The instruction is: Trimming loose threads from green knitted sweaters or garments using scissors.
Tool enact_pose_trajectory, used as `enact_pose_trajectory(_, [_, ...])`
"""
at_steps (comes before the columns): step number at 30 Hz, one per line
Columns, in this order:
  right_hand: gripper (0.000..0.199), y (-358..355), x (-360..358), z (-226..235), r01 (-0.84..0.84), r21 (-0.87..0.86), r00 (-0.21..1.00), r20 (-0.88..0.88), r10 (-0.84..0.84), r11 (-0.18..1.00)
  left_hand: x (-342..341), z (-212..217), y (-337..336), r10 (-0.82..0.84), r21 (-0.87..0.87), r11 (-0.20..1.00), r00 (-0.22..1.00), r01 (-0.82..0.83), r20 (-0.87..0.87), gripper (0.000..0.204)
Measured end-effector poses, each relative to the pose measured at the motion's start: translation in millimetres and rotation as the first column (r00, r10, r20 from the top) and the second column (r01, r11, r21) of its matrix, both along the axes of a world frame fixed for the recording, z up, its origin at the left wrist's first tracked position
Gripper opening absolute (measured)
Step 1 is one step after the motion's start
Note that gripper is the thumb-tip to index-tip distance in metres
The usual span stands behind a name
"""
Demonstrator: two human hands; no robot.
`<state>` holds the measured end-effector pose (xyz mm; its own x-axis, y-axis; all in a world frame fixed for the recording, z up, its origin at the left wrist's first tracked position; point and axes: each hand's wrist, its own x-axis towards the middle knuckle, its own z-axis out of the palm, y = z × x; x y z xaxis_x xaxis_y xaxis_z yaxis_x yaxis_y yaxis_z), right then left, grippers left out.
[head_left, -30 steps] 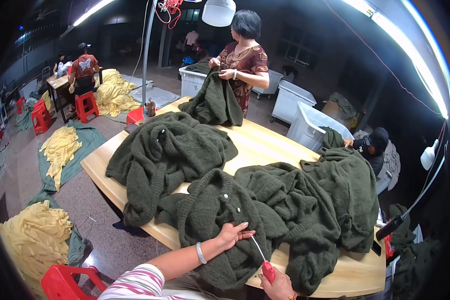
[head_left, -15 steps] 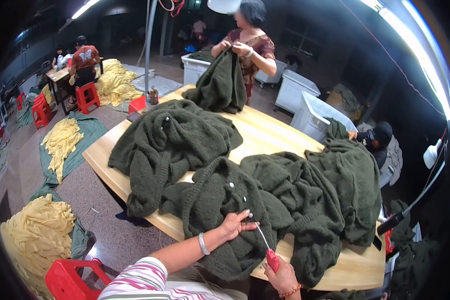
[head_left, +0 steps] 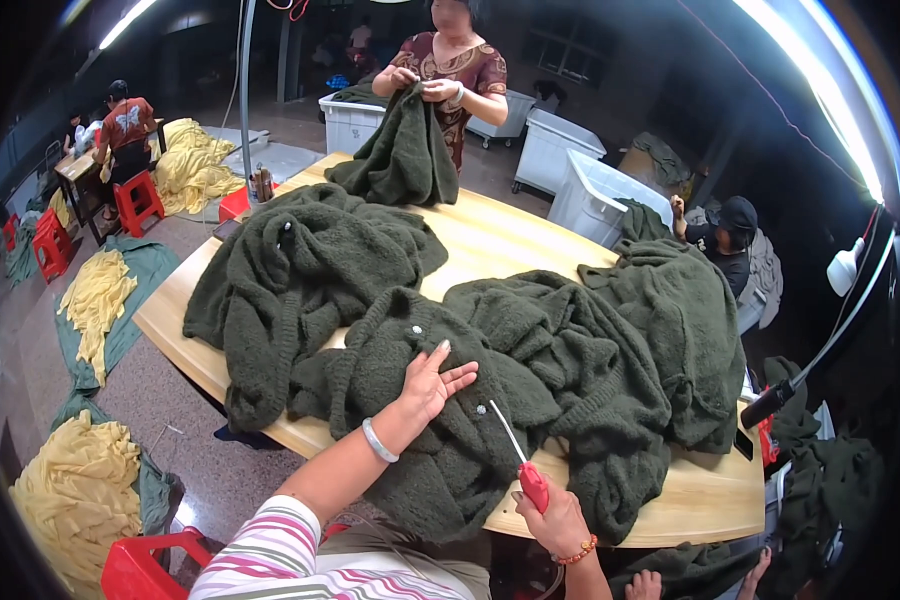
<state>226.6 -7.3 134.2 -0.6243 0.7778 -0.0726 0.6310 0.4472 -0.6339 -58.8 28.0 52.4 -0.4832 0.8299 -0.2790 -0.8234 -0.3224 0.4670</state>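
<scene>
One dark green knit cardigan [head_left: 440, 490] lies at the 6 o'clock edge of the wooden table [head_left: 500, 240]. The left hand [head_left: 426, 390] rests on it, fingers spread from 1 to 2 o'clock. The right hand [head_left: 558, 520] wraps around a red-handled tool [head_left: 534, 487], whose slim rod [head_left: 509, 432] points to 11 o'clock, near a pale button [head_left: 481, 409].

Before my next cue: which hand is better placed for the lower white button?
Probably the right hand: it holds the red-handled tool, tip close to that button; the left hand is spread over the green garment.
</scene>
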Motion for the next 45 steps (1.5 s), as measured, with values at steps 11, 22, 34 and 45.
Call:
enact_pose_trajectory(11, [0.024, 5, -30, 1, -0.081, 0.013, 0.981, 0.180, 0.078, 0.997, 8, -48, -20, -0.184, 0.049, 0.981, 0.978, 0.190, -0.094, 0.020])
enact_pose_trajectory(22, [0.039, -4, -16, 3, -0.080, -0.041, 0.984, 0.153, 0.086, 0.996, 2, -65, -8, -0.158, 0.079, 0.982, 0.977, 0.170, -0.143, 0.018])
enact_pose_trajectory(34, [0.039, -1, 30, -31, -0.001, -0.024, 1.000, 0.024, 0.001, 1.000, -11, -6, -89, 0.121, 0.080, 0.936, 0.099, -0.342, -0.988, 0.021])
enact_pose_trajectory(45, [0.038, -8, 32, -43, -0.075, -0.099, 0.996, 0.034, 0.079, 0.992, -53, -28, -100, -0.306, -0.184, 0.830, -0.154, -0.527, -0.940, 0.024])
